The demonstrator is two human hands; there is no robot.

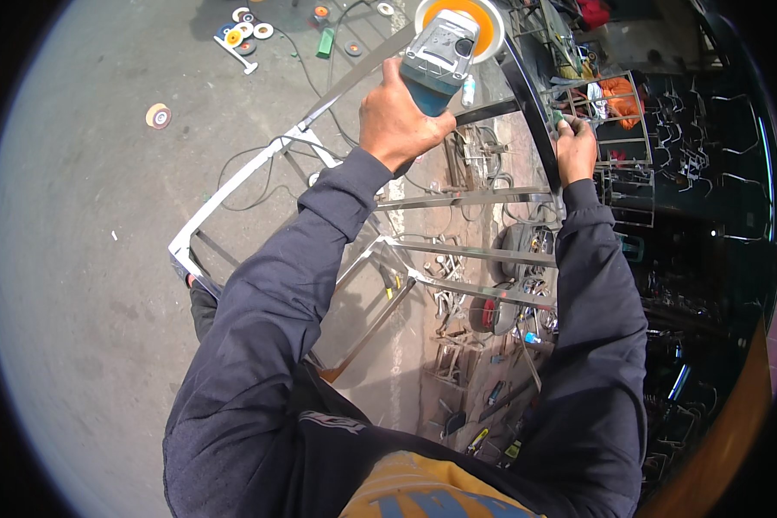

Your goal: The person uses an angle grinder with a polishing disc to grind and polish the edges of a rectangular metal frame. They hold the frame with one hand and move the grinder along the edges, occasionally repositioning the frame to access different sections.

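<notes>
Near the top middle of the frame, the left hand (397,121) wraps fully around a teal grinder (440,56), likely heavy and best held by its body. The right hand (576,148) clasps the stiff, slick-looking dark curved bar (527,95) of the metal frame (457,250).

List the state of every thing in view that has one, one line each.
Left hand: closed around the grinder body.
Teal-and-grey angle grinder: held up, orange disc against the frame.
Right hand: gripping the dark curved metal bar.
Shiny steel tube frame: standing on the floor.
</notes>
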